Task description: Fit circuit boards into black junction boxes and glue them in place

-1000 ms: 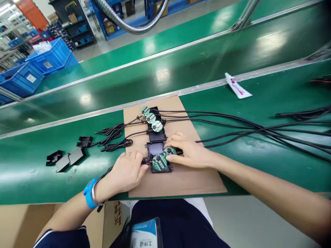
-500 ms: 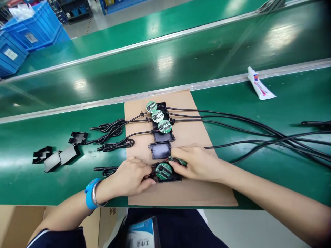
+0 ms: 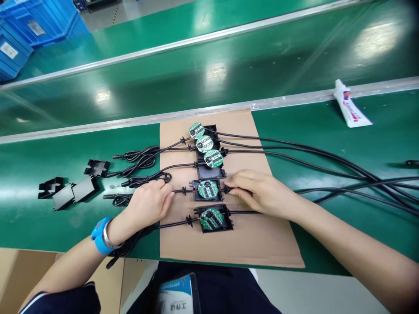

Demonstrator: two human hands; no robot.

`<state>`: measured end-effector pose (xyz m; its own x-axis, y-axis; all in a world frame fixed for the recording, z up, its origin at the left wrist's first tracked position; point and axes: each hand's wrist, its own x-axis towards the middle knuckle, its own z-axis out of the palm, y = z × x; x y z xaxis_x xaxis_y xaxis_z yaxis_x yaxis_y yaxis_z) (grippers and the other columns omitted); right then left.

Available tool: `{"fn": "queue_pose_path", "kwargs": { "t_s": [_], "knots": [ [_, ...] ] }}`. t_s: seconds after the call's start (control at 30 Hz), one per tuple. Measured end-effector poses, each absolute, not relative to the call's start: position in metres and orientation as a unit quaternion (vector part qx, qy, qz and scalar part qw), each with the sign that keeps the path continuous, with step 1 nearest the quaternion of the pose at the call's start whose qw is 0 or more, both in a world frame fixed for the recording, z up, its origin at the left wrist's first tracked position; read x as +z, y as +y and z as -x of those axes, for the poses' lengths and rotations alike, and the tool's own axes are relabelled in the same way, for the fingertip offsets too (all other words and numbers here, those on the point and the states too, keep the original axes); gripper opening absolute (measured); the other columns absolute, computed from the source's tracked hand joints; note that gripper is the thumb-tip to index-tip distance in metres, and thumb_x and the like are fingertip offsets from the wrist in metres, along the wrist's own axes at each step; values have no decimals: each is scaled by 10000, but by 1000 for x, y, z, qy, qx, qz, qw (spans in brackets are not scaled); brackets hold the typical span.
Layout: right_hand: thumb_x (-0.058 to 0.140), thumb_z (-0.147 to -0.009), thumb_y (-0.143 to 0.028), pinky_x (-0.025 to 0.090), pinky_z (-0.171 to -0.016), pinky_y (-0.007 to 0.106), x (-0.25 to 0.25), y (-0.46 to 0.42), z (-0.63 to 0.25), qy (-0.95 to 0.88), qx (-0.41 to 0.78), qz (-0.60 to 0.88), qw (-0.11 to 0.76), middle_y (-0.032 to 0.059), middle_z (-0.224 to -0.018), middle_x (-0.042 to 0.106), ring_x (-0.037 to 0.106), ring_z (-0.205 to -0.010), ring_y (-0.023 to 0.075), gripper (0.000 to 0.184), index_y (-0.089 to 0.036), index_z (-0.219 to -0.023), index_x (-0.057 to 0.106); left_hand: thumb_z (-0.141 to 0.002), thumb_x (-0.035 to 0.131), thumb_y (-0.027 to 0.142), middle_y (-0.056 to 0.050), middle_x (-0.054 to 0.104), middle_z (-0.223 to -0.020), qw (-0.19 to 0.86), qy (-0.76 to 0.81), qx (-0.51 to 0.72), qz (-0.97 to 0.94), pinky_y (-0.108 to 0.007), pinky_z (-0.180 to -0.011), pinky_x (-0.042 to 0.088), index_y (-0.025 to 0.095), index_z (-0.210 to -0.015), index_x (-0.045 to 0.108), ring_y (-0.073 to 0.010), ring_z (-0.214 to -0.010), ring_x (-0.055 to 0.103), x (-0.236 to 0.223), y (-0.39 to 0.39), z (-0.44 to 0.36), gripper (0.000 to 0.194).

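A round green circuit board (image 3: 208, 189) lies over a small black plastic box (image 3: 196, 196) on the cardboard. To its left, my left hand (image 3: 151, 199) has its fingers closed round the thin black cable (image 3: 177, 191) of this board. My right hand (image 3: 253, 190) pinches the thicker cable at the black strain relief (image 3: 226, 189), right at the box's right side. Nearer to me, another circuit board (image 3: 211, 219) sits in its black box (image 3: 228, 223), with cables leaving on both sides. Beyond my hands, several boards (image 3: 213, 158) overlap in a row on their boxes.
Brown cardboard (image 3: 229, 248) covers part of the green bench (image 3: 327, 159). Loose black covers (image 3: 85, 188) and coiled cables (image 3: 144, 158) lie left. Long cables (image 3: 314, 151) run off right. A white tube (image 3: 352, 107) lies at the back right, and blue crates (image 3: 42, 22) stand far left.
The board near my right hand has moved onto the second box from the front. My left hand moved left and up, off the front board to the cable. My right hand shifted to the strain relief.
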<state>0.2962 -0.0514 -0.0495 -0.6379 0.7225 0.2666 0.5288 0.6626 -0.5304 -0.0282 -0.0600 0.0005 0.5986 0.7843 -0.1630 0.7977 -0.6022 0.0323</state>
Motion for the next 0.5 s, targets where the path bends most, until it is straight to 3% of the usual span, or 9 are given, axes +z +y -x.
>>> {"fn": "queue_pose_path", "kwargs": {
  "t_s": [0.1, 0.2, 0.33, 0.5],
  "knots": [
    [479, -962, -120, 503, -728, 285, -50, -55, -295, -899, 109, 350, 240, 62, -873, 670, 605, -824, 175, 195, -178, -991, 663, -998, 405, 283, -86, 610, -857, -8, 458, -50, -888, -383, -716, 482, 163, -870, 618, -255, -815, 593, 2, -65, 27, 275],
    [574, -937, -182, 488, -753, 335, -38, -66, -295, -892, 61, 364, 260, 87, -931, 676, 597, -853, 206, 140, -167, -1037, 671, -992, 455, 288, -131, 642, -1020, 4, 457, 18, -889, -415, -802, 506, 119, -1063, 614, -273, -930, 606, 16, -81, 27, 243],
    [613, -919, -264, 477, -756, 363, -27, -91, -296, -894, 140, 340, 255, 89, -916, 675, 591, -834, 214, 154, -180, -1041, 659, -975, 535, 380, -97, 672, -1011, 120, 393, 28, -911, -395, -783, 517, 156, -1095, 601, -256, -922, 630, 22, -106, 29, 262],
    [555, -920, -113, 491, -725, 328, -29, -107, -303, -882, 176, 330, 287, 51, -893, 701, 614, -794, 181, 178, -220, -1032, 643, -999, 500, 234, -35, 705, -923, 142, 392, 70, -906, -324, -722, 516, 186, -1050, 615, -179, -800, 656, 8, -121, 32, 134]
  ]
}}
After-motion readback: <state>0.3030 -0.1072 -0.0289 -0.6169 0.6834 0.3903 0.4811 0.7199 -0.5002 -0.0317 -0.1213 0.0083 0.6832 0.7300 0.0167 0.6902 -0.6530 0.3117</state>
